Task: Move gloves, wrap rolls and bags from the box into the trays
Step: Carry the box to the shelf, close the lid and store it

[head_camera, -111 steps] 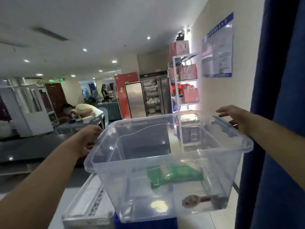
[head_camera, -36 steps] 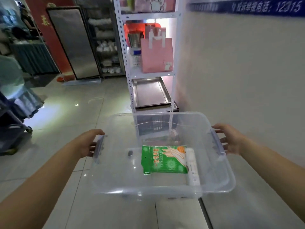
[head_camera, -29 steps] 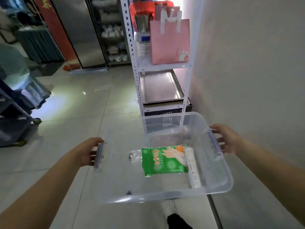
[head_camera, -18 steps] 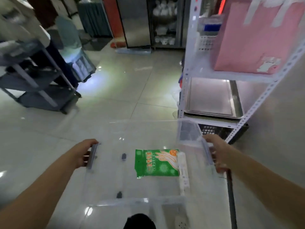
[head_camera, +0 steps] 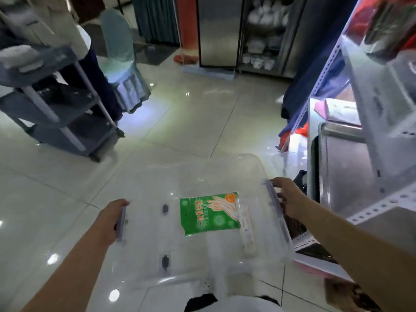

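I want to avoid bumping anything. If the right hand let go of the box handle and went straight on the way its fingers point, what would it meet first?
The right hand points left across the clear box, so probably the wrap roll, then the green glove pack; depth is unclear.

There is one view only, from a wide-angle camera on the person's head, looking forward and steeply down over both outstretched forearms. The left hand (head_camera: 112, 218) and right hand (head_camera: 290, 199) sit near the lens in the lower middle of the picture, with the clear plastic box (head_camera: 202, 262) between them. Beyond the hands the tiled floor (head_camera: 191, 118) runs to the far cabinets, a grey cart (head_camera: 56, 109) stands far out past the left hand, and a metal tray (head_camera: 346, 167) on the white shelf rack (head_camera: 382, 206) lies just outside the right hand.
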